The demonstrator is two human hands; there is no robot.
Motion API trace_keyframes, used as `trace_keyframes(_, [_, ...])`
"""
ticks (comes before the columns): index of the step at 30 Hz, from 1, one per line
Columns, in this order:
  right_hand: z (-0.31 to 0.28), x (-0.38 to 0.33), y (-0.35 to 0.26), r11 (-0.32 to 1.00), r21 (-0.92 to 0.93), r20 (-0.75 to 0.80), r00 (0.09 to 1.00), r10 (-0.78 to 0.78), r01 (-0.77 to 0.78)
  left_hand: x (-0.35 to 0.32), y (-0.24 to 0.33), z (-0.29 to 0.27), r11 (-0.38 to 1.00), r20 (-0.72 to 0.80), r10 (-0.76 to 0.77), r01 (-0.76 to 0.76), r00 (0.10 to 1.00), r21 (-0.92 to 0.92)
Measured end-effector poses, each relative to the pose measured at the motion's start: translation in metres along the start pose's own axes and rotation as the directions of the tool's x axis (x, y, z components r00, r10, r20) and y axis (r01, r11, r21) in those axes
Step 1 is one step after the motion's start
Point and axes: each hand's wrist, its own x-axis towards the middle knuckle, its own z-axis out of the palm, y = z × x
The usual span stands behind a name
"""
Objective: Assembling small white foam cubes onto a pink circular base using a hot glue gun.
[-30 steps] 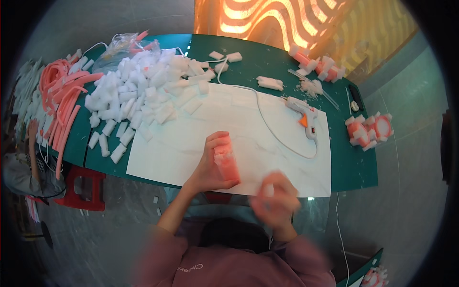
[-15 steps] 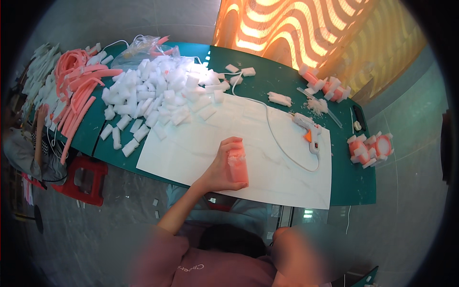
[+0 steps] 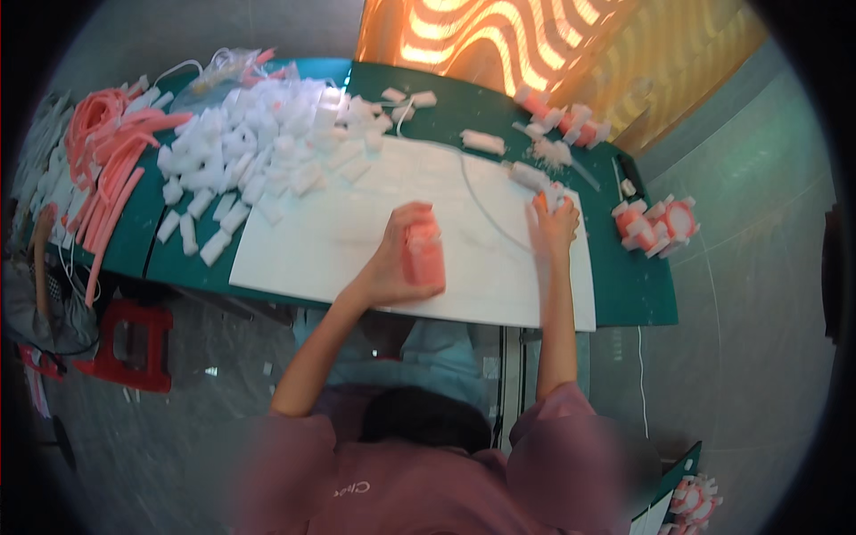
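Over the white board (image 3: 486, 285), my left hand (image 3: 382, 269) is closed around a pink foam piece (image 3: 425, 256), with thumb and fingers at opposite ends. Something whitish and uneven shows along its upper part, too blurred to make out. To the right, my right hand (image 3: 562, 228) is wrapped round the handle of a white glue gun (image 3: 530, 176) with an orange trigger. The gun lies at the board's right side, its nozzle pointing to the far left. My fingers hide much of its handle.
White foam pieces (image 3: 241, 147) are heaped at the left, beside long pink foam strips (image 3: 111, 192). Pink-and-white foam assemblies (image 3: 658, 225) sit at the right edge. A white cord (image 3: 481, 198) crosses the board. Another person's hand (image 3: 43, 227) shows far left, near a red stool (image 3: 134, 343).
My right arm has reached forward from the lower edge, and the hand has taken hold of the glue gun. My left hand still holds the pink foam piece. The whole view has shifted.
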Motion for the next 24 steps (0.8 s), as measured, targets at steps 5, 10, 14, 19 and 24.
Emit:
trace_keyframes(5, [0.012, -0.010, -0.011, 0.988, 0.018, -0.077, 0.986, -0.150, 0.152, 0.000, -0.006, -0.006, 0.999, -0.018, 0.032, -0.031, 0.999, 0.025])
trace_keyframes(10, [0.023, -0.004, 0.004, 0.970, -0.096, -0.040, 0.972, -0.230, 0.225, -0.001, -0.004, -0.001, 0.928, 0.005, -0.225, 0.216, 0.974, -0.302])
trace_keyframes(14, [0.025, -0.007, 0.009, 0.966, -0.078, -0.072, 0.965, -0.253, 0.247, -0.004, -0.003, -0.002, 0.917, -0.031, -0.277, 0.255, 0.960, -0.308])
trace_keyframes(19, [0.024, -0.008, 0.009, 0.947, -0.136, -0.061, 0.951, -0.302, 0.292, -0.005, -0.006, -0.003, 0.887, -0.067, -0.332, 0.288, 0.941, -0.360])
trace_keyframes(24, [0.025, 0.004, 0.002, 0.885, -0.271, 0.051, 0.923, -0.381, 0.380, -0.002, -0.005, -0.007, 0.849, -0.095, -0.346, 0.268, 0.934, -0.456])
